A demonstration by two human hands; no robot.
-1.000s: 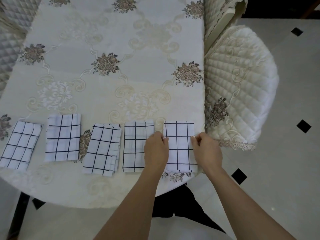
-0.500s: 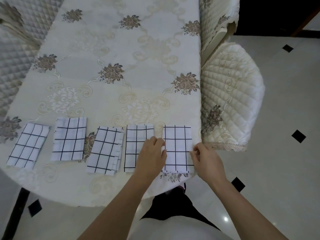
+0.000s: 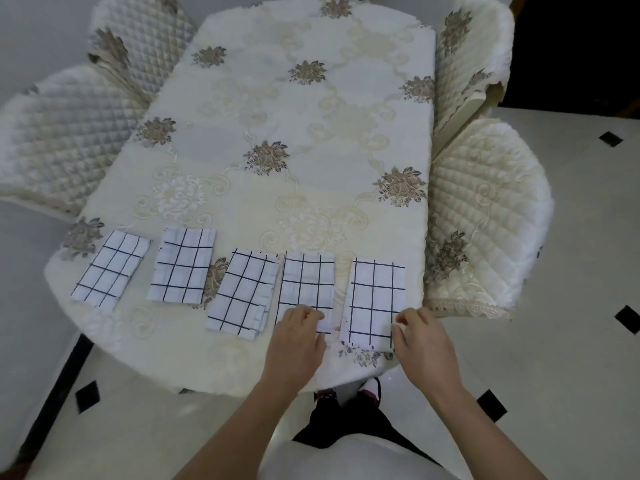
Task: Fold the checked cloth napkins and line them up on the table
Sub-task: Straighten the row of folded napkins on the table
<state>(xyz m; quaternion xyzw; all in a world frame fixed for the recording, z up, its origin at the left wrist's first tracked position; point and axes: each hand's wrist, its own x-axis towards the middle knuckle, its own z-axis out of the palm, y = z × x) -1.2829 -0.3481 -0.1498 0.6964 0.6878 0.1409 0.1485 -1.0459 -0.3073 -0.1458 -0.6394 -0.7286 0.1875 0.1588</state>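
Down at the near edge of the desk (image 3: 294,140), under its cream flowered cloth, five folded checked napkins lay in a rough row. From left to right they were the leftmost napkin (image 3: 110,270), the second napkin (image 3: 183,266), the middle napkin (image 3: 244,294), which was tilted and sat nearer, the fourth napkin (image 3: 306,284) and the rightmost napkin (image 3: 375,303). The left hand (image 3: 298,336) lay with bent fingers over the fourth napkin's near right corner, hiding it; whether it gripped the cloth could not be told. The right hand (image 3: 420,336) had its fingers curled, pinching the rightmost napkin's near right edge. A quilted right chair (image 3: 485,216) pressed against the desk's right side, just beside that napkin, and a left chair (image 3: 59,143) stood at the other side, with two more chairs farther back. Pale floor (image 3: 571,341) with black diamond tiles lay around. Compared with half a second before, both hands had slid toward the near end of the napkins, and the left hand had left the rightmost napkin's left edge for the fourth one. The row itself kept its order.
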